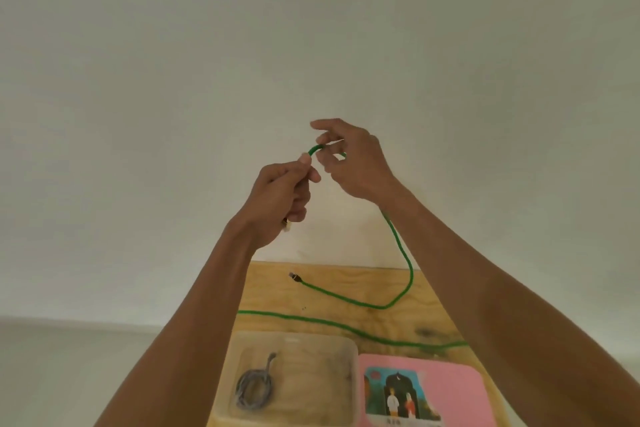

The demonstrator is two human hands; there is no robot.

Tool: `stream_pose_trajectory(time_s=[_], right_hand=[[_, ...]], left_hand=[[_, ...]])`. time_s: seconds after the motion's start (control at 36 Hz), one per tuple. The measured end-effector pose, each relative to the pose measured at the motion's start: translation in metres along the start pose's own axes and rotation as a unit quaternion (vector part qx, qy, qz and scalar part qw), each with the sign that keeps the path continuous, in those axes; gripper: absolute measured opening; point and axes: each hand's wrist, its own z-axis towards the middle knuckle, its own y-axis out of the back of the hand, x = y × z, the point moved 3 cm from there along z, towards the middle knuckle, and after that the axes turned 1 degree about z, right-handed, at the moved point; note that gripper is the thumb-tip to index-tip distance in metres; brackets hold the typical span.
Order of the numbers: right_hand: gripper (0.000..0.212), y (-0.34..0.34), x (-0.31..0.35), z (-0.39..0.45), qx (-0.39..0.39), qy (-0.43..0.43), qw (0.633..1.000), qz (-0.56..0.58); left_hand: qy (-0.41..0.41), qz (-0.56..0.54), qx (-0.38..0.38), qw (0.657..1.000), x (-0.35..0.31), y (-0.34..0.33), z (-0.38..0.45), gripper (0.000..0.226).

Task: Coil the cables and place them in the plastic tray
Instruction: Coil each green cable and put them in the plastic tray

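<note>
Both hands are raised in front of the wall, above the wooden table (346,291). My left hand (280,198) grips one end of a green cable (403,253), with a pale connector sticking out below the fist. My right hand (353,159) pinches the same cable a short way along, so that a small arc shows between the hands. From the right hand the cable hangs down, loops over the table and ends in a dark plug (295,276). A clear plastic tray (349,350) at the near left holds a coiled grey cable (252,386).
A pink lid or box (460,392) with a picture on it lies right of the tray. A second run of green cable (346,328) crosses the table between the tray and the far loop. The table stands against a plain white wall.
</note>
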Motion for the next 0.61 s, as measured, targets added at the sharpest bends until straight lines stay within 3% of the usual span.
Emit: stream_pose_trajectory(time_s=[0.08,0.22,0.28,0.36,0.5,0.61], right_hand=[[0.041,-0.018,-0.011,-0.008,0.043,0.028,0.999,0.010],[0.022,-0.021,-0.008,-0.001,-0.020,0.044,0.997,0.053],[0.018,-0.022,-0.005,0.002,-0.009,0.041,0.997,0.060],[0.020,-0.027,0.000,0.003,0.030,0.078,0.996,-0.011],[0.020,-0.038,0.003,-0.008,0.042,0.095,0.993,-0.064],[0.034,-0.054,-0.006,-0.016,0.072,0.006,0.997,0.029]], left_hand=[[0.004,-0.046,0.005,0.999,-0.001,-0.001,0.000,0.041],[0.009,-0.049,0.065,0.997,0.002,-0.001,0.000,0.036],[0.021,-0.033,0.102,0.994,0.002,0.001,0.000,0.034],[0.020,-0.050,0.146,0.988,-0.004,0.003,0.000,0.024],[-0.044,-0.165,0.108,0.979,-0.024,0.005,0.011,0.024],[-0.074,-0.221,0.050,0.971,-0.046,0.007,0.024,0.026]])
